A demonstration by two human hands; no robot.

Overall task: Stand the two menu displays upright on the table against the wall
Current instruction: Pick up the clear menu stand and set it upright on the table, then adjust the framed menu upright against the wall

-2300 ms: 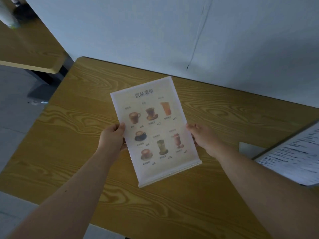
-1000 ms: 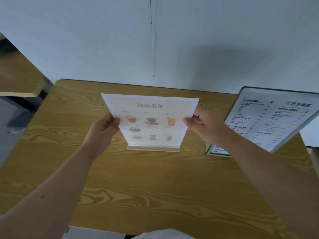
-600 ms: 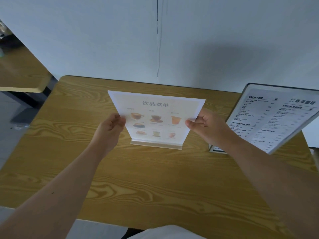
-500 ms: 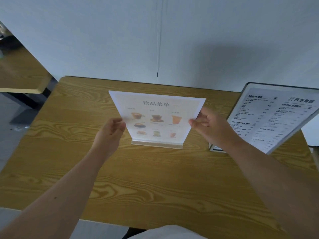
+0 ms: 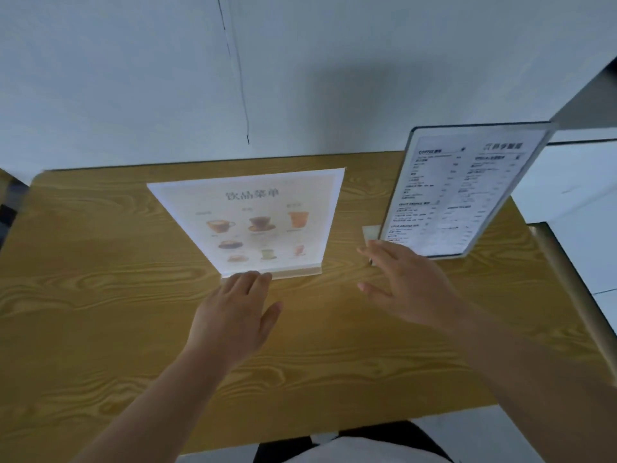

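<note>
A drinks menu display with pictures of cups stands upright on its wooden base on the wooden table, a little in front of the white wall. My left hand is open, its fingertips at the base's front left edge. A second menu display, dark-framed with printed text, stands upright at the right, tilted back. My right hand hovers open between the two displays, fingertips near the second one's lower left corner.
A thin dark crack or cord runs down the wall behind the table. A white ledge or counter stands beyond the table's right edge. Another table's dark leg shows at the far left.
Both hands have let go of the drinks menu's sides. The left hand dropped to the base; the right hand moved toward the text menu. The view shifted left and down.
</note>
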